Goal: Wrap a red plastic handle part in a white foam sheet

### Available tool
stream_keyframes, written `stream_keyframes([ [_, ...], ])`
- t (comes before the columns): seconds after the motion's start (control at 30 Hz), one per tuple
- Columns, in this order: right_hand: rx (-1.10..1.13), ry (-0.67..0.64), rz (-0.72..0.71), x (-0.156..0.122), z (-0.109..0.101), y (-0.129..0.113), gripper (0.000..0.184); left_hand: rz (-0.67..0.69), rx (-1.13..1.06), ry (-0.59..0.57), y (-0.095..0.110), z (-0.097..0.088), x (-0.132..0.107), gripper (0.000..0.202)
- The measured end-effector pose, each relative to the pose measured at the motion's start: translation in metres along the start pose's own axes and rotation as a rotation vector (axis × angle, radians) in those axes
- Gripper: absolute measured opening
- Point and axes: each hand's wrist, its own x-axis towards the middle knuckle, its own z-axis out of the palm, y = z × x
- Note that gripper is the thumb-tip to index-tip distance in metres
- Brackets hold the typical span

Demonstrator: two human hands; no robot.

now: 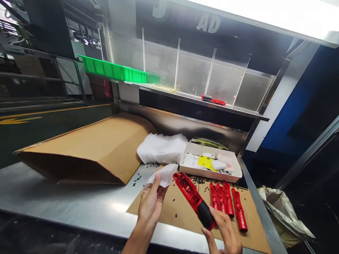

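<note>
My left hand [151, 201] pinches a thin white foam sleeve [165, 174] between thumb and fingers. In my right hand [225, 231] is a red plastic housing [189, 190] with a black sleeve around its lower end, its hollow inner side facing up. The housing tilts up and left, its top close beside the foam sleeve. Several similar red housings [222, 197] lie on the cardboard sheet [185, 215] to the right, one [239, 210] a little apart from the others. A stack of white foam sleeves [162, 147] lies behind my left hand.
A white box [209, 173] holds yellow labels and small white pieces. Small black bits [197, 180] are scattered around it. A large open cardboard box [87, 144] lies at left. On the shelf are a green bin [113, 70] and another red part [213, 100]. A sack [284, 211] stands right.
</note>
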Motion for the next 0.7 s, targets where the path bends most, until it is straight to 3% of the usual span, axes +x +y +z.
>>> stream_keyframes([
  [0.13, -0.010, 0.022, 0.020, -0.004, -0.004, -0.002, 0.028, 0.032, 0.001, 0.007, -0.001, -0.005, -0.001, 0.012],
  [0.43, 0.068, -0.009, -0.001, -0.009, 0.001, -0.014, 0.028, -0.069, 0.023, -0.089, -0.004, -0.010, -0.030, 0.014],
  [0.63, 0.136, -0.017, 0.062, -0.005, -0.010, -0.023, 0.036, -0.164, -0.024, -0.165, -0.015, -0.034, -0.042, 0.015],
  [0.7, 0.160, -0.024, 0.007, 0.000, -0.012, -0.027, 0.032, -0.208, -0.020, -0.221, -0.021, -0.043, -0.049, 0.035],
])
